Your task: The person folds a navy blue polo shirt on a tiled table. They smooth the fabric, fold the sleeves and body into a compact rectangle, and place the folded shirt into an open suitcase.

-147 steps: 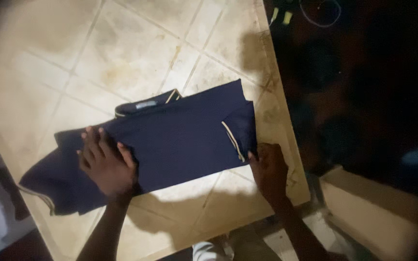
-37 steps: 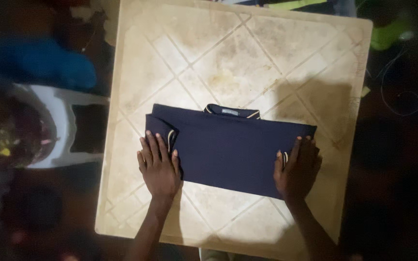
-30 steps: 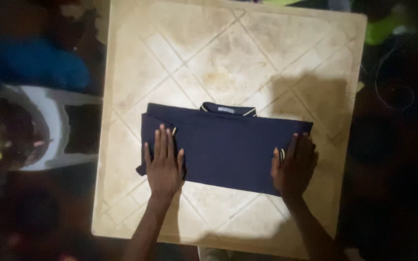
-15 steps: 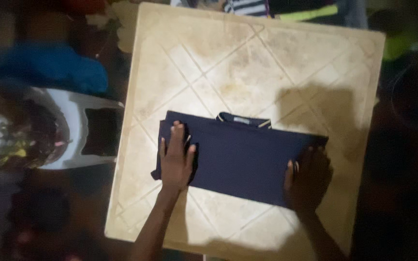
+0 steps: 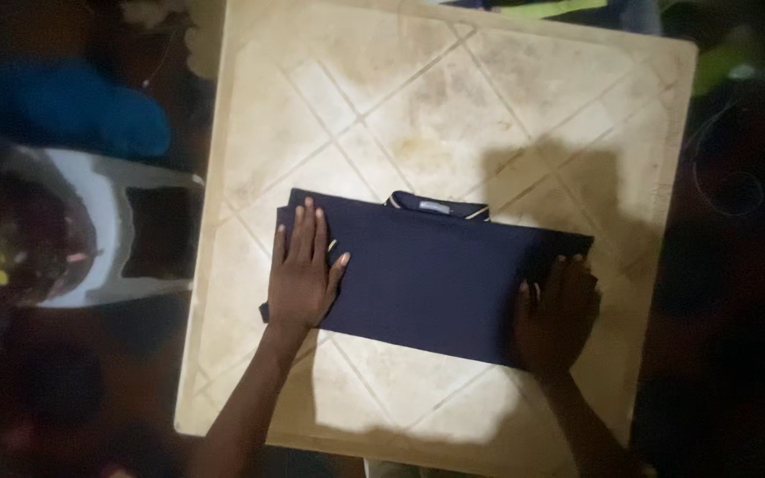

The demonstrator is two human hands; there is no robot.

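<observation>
A navy shirt (image 5: 431, 270) with a pale-trimmed collar lies folded into a long rectangle on a beige square table (image 5: 418, 97). My left hand (image 5: 301, 270) rests flat on the shirt's left end, fingers spread and pointing away from me. My right hand (image 5: 555, 314) presses flat on the shirt's right end, partly in shadow. Neither hand grips the cloth. The collar peeks out at the far edge of the fold.
A white plastic chair (image 5: 104, 230) stands to the left of the table, with a blue thing (image 5: 73, 111) beyond it. The surroundings on the right are dark, with a thin cable loop (image 5: 728, 190) on the floor. Yellow-green cloth (image 5: 542, 7) lies past the far edge.
The shirt's left sleeve side was folded in and both ends flattened. My left hand has slid further up and flat over the left end; my right hand stays pressed on the right end.
</observation>
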